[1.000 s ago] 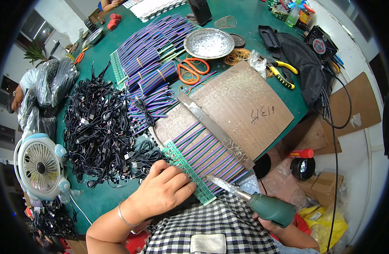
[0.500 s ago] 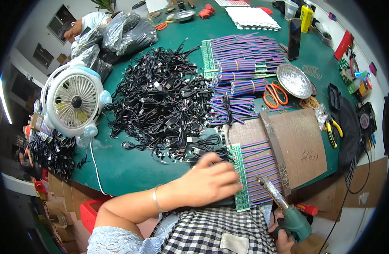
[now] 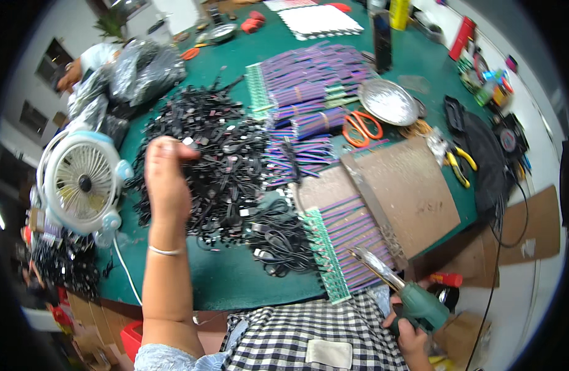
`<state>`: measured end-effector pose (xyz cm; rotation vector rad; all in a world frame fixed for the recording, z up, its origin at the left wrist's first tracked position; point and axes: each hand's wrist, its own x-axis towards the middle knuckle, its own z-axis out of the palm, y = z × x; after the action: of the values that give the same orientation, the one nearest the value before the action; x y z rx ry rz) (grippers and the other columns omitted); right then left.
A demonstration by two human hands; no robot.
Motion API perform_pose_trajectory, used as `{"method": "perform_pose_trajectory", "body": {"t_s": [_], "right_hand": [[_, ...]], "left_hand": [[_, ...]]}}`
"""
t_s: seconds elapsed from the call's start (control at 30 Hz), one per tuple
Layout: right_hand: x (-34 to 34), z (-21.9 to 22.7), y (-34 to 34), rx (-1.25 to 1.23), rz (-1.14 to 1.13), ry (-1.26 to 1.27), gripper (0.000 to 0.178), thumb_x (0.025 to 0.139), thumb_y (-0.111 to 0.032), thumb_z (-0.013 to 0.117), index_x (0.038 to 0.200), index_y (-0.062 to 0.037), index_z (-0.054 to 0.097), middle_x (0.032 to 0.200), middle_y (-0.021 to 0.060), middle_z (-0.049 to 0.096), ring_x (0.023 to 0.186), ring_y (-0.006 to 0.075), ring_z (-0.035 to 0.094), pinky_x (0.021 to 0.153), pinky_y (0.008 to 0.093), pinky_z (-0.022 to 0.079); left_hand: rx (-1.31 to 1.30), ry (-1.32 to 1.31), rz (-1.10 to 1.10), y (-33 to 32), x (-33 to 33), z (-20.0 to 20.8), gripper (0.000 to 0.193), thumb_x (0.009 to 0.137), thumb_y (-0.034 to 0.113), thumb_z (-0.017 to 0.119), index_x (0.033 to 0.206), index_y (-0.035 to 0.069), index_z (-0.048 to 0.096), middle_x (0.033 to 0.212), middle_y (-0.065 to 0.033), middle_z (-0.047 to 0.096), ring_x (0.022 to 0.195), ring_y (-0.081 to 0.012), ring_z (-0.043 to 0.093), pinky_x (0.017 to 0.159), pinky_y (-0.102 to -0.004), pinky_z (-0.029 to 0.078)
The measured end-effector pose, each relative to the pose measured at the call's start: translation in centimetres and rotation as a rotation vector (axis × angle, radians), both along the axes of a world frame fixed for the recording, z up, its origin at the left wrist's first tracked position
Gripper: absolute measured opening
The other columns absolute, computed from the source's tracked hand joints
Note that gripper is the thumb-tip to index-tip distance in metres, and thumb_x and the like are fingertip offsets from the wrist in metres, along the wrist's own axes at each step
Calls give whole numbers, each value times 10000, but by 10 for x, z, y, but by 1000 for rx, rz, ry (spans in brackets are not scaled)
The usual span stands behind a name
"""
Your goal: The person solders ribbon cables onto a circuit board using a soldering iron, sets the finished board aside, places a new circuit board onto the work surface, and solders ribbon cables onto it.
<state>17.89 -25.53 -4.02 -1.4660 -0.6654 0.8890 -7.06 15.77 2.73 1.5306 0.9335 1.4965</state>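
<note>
My left hand [image 3: 168, 176] is raised over the left part of a tangled heap of black cables [image 3: 226, 161]. It is blurred, with the thumb standing out to the side and nothing visible in it. In my right hand [image 3: 409, 337] is a green soldering-type hot-air gun [image 3: 420, 306], gripped by its handle, its metal nozzle pointing up and left. The nozzle tip lies over a row of purple-and-blue wires [image 3: 352, 238]. These wires run from a green circuit-board strip [image 3: 326, 256] at the table's front edge. A bunch of black cables [image 3: 278, 241] lies against the strip's left side.
A brown board [image 3: 414, 185] with a metal bar [image 3: 374, 210] across it lies under the wires. Behind are bundled wires [image 3: 315, 74], orange scissors [image 3: 362, 128] and a metal dish [image 3: 388, 102]. A fan [image 3: 83, 182] stands left; yellow-handled pliers [image 3: 461, 166] lie right.
My left hand has left the circuit-board strip and moved left and away, over the cable heap. The hot-air gun stays in my right hand near the wires. The whole view has shifted.
</note>
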Motion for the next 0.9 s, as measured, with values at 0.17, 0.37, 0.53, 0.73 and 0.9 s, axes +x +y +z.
{"method": "perform_pose_trajectory", "body": {"t_s": [0.17, 0.37, 0.53, 0.73, 0.9], "right_hand": [[-1, 4, 6, 14, 43, 49, 559, 860, -227, 619, 1293, 68, 424, 1192, 197, 579, 699, 229, 626, 664, 351, 535], [1, 25, 1, -104, 2, 71, 533, 843, -315, 647, 1201, 62, 533, 863, 119, 647, 689, 176, 602, 657, 291, 482], [10, 19, -19, -101, 78, 17, 355, 803, -88, 676, 1116, 45, 577, 906, 115, 641, 796, 193, 626, 753, 316, 505], [3, 17, -36, -185, 27, 92, 370, 792, -97, 701, 1121, 31, 591, 994, 99, 639, 860, 191, 625, 786, 307, 488], [-2, 11, -52, -243, 22, 104, 367, 778, -77, 712, 1115, 17, 603, 1006, 97, 637, 886, 193, 619, 799, 315, 488]], "left_hand": [[79, 153, -99, -29, 27, 48, 101, 899, 91, 539, 812, 52, 506, 642, 4, 402, 561, -106, 357, 536, -273, 331], [589, 963, -653, -141, 70, 17, 135, 665, 85, 694, 748, 109, 590, 582, -24, 481, 533, -197, 495, 544, -344, 393], [554, 978, -722, -160, 73, -15, 201, 695, 147, 731, 855, 118, 614, 646, 0, 529, 604, -189, 521, 658, -338, 387], [462, 923, -790, -154, 60, -17, 303, 747, 44, 671, 1035, 104, 600, 836, 15, 609, 757, -151, 572, 752, -341, 365], [520, 950, -697, -167, 60, -15, 344, 657, 1, 740, 949, 108, 594, 936, 22, 668, 750, -142, 585, 720, -349, 381]]}}
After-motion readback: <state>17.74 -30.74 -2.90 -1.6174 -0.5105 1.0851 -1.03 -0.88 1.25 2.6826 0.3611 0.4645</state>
